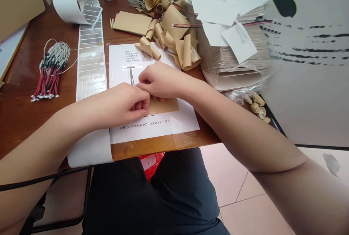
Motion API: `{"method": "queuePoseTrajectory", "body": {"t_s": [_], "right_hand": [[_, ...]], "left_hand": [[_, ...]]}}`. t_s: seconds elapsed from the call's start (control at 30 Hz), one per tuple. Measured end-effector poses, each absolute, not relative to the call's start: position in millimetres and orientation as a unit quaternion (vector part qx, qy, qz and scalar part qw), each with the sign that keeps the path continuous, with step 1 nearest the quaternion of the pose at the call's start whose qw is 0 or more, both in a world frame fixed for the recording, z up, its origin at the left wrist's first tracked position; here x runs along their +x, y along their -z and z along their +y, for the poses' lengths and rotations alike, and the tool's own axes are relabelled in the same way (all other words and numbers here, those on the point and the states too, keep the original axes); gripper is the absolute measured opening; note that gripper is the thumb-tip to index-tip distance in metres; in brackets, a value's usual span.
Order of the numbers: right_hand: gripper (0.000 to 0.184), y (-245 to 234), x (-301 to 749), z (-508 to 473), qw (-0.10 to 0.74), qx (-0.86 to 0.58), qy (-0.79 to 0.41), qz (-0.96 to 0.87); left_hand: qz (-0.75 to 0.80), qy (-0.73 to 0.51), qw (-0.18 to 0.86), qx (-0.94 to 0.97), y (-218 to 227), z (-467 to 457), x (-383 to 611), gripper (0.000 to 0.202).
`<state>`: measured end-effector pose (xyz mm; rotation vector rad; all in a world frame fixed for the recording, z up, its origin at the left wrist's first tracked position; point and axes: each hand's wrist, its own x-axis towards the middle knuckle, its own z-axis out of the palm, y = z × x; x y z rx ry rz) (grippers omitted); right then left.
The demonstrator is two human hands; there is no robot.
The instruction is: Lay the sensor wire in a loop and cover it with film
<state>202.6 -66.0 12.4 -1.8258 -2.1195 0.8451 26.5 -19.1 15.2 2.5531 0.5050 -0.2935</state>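
Note:
My left hand (125, 104) and my right hand (158, 80) meet over a white printed template sheet (163, 124) on the wooden table (24, 118). Both have their fingers curled and pinched on a tan square film piece (165, 106) that lies on the sheet. A thin wire (131, 76) runs up the sheet from under my fingers to a strip of clear tape (131, 67).
A bundle of red, black and white wires (50, 73) lies at the left. A silver label strip (89, 60) unrolls beside the sheet. Curled tan backing scraps (169, 35) pile behind it. Stacked pads and white squares (234, 46) stand at the right, nut shells (256, 106) near the edge.

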Motion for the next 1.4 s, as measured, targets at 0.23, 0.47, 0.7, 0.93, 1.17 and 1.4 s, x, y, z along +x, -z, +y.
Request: {"method": "queuePoseTrajectory", "body": {"t_s": [0.23, 0.47, 0.7, 0.93, 1.17, 1.4], "right_hand": [[0.041, -14.2, 202.4, -67.6, 0.102, -0.622, -0.283, -0.723], [0.035, -15.5, 201.1, -68.7, 0.093, -0.629, -0.287, -0.716], [0.039, -13.8, 202.1, -68.3, 0.1, -0.625, -0.28, -0.722], [0.038, -14.4, 201.1, -69.2, 0.096, -0.63, -0.281, -0.718], [0.038, -16.2, 199.9, -70.0, 0.084, -0.632, -0.264, -0.723], [0.035, -15.1, 200.4, -71.0, 0.075, -0.638, -0.26, -0.721]], "left_hand": [[0.19, 0.113, 0.262, 0.939, -15.9, -20.3, 26.1, 0.01], [0.191, 0.119, 0.255, 0.941, -19.6, -21.9, 29.7, 0.01], [0.186, 0.117, 0.25, 0.943, -19.6, -22.6, 30.4, 0.01], [0.193, 0.12, 0.246, 0.942, -19.9, -22.8, 30.6, 0.009], [0.191, 0.124, 0.236, 0.945, -19.2, -23.8, 31.4, 0.008], [0.193, 0.137, 0.233, 0.943, -19.0, -23.8, 33.5, 0.011]]}}
